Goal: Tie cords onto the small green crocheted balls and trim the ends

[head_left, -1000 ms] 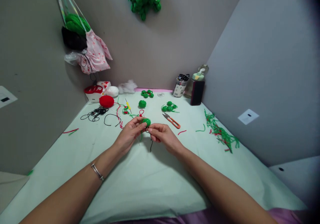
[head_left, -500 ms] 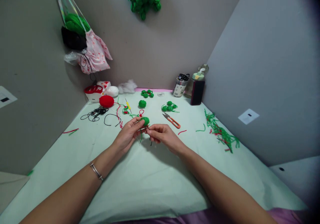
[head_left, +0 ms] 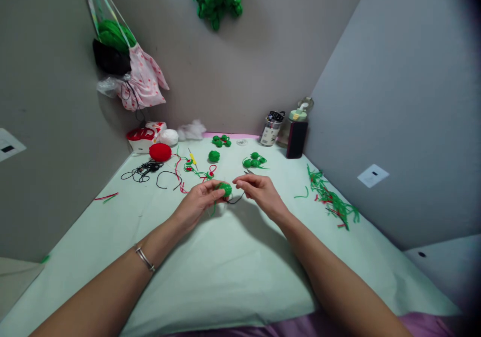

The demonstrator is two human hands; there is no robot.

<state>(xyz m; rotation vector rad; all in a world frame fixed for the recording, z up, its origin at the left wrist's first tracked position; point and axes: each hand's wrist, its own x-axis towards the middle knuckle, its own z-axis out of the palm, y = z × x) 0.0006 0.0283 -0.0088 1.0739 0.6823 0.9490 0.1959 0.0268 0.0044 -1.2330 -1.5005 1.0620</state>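
Observation:
My left hand (head_left: 201, 200) pinches a small green crocheted ball (head_left: 226, 189) between thumb and fingers, above the middle of the table. A black thread (head_left: 236, 201) runs from the ball's underside to my right hand (head_left: 259, 192), which is closed on it a short way to the right. Whether a needle is also in those fingertips cannot be made out. Green yarn (head_left: 214, 209) hangs below the ball. Behind my right hand, only the blade tips of the thread snips (head_left: 248, 172) show.
Beyond my hands lie another green ball (head_left: 214, 156), small green pieces (head_left: 254, 160) and a yellow-handled crochet hook (head_left: 193, 158). Red yarn (head_left: 160, 152) and black cord (head_left: 143, 172) are at left, yarn scraps (head_left: 332, 202) at right. A phone (head_left: 296, 139) leans beside a can (head_left: 271, 129).
My right hand has drawn up and right, away from the ball, stretching out the black thread. My left hand has shifted slightly right and turned the ball. The snips are now mostly covered.

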